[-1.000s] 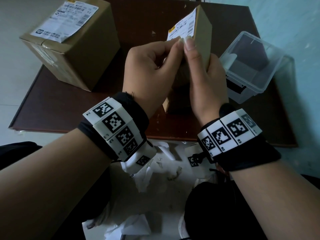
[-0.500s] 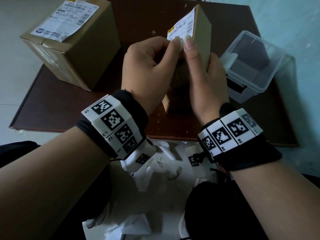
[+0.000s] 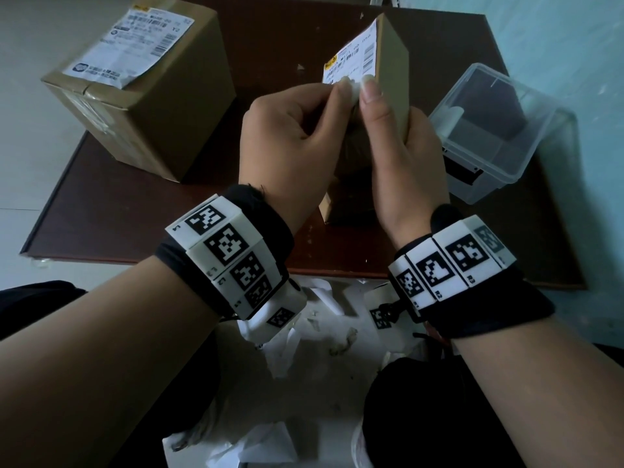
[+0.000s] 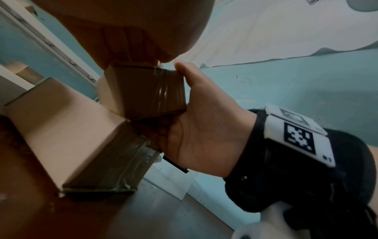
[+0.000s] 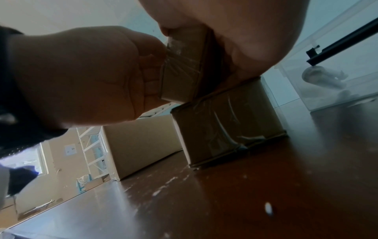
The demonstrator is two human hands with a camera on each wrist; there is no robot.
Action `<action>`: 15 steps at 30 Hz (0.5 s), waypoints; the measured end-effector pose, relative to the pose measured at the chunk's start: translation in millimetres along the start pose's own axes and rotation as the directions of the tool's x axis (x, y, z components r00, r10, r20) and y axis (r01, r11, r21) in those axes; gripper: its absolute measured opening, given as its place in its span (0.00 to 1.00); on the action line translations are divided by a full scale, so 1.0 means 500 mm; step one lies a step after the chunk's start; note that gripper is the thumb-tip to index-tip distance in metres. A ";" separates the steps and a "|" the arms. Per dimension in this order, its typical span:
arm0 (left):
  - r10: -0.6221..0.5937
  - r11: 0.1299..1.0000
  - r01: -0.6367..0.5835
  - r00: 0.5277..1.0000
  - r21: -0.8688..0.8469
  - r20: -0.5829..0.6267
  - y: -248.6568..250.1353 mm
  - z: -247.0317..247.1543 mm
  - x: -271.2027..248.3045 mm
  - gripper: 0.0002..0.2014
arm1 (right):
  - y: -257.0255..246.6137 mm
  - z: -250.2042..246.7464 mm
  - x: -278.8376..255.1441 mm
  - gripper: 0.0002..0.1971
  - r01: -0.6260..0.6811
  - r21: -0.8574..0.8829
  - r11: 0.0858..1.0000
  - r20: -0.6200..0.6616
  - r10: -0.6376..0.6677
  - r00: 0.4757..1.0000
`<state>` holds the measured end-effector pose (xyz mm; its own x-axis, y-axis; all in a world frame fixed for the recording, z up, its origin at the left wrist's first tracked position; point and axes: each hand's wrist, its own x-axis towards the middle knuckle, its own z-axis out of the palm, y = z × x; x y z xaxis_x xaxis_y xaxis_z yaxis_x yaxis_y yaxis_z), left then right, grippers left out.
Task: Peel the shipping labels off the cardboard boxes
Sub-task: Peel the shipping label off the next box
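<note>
1. Cardboard, small and tilted: the narrow box (image 3: 388, 106) stands on one end on the brown worktop (image 3: 141, 224), gripped round its far side by the right hand (image 3: 401, 157).
2. Carries a white shipping label (image 3: 351, 59) on its left face, mostly stuck down, with only the near lower corner lifted.
3. Pinching that lifted corner: left hand (image 3: 290, 136), thumb and forefinger pressed together on the paper, remaining fingers curled into the palm.
4. Bracing beside the pinch: right thumb, laid straight against the box edge, touching the same corner; right fingers wrapped behind the box, seen only partly in the left wrist view.
5. Waiting at the far left of the worktop: a larger box (image 3: 141, 96), well apart, its own label (image 3: 131, 45) flat on top and apparently untouched.
6. Lying below the near worktop edge: torn white scraps (image 3: 287, 339), possibly from labels peeled off other boxes, though not certain.
7. Sitting to the right: a clear plastic container (image 3: 506, 136), near the small box, not touching it.
8. Judged early: one label barely started, one not begun; most of the peeling left.
</note>
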<state>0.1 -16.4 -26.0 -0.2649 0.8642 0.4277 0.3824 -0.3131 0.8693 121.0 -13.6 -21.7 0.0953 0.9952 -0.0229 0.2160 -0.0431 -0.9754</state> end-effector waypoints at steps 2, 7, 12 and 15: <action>0.004 1.000 -0.004 1.000 0.000 0.003 0.001 -0.001 -0.002 0.15 | 0.000 0.000 0.000 0.26 -0.005 0.006 1.000 0.000 0.005 1.000; -0.006 1.000 0.006 1.000 0.003 -0.005 0.004 -0.004 -0.002 0.14 | -0.001 -0.001 0.000 0.26 -0.010 0.003 1.000 -0.001 0.010 1.000; 0.006 1.000 -0.006 1.000 0.011 -0.013 0.004 -0.003 0.001 0.15 | 0.003 0.001 0.001 0.27 0.005 0.012 1.000 -0.002 -0.005 1.000; -0.002 1.000 0.002 1.000 0.014 0.000 0.004 -0.003 0.003 0.17 | 0.004 0.001 0.001 0.28 0.003 0.017 1.000 0.001 -0.003 1.000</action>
<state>-0.9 -16.5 -23.2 -0.2661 0.8648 0.4258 0.3941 -0.3055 0.8668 120.9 -13.0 -24.0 0.0933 0.9954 -0.0204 0.1998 -0.0388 -0.9791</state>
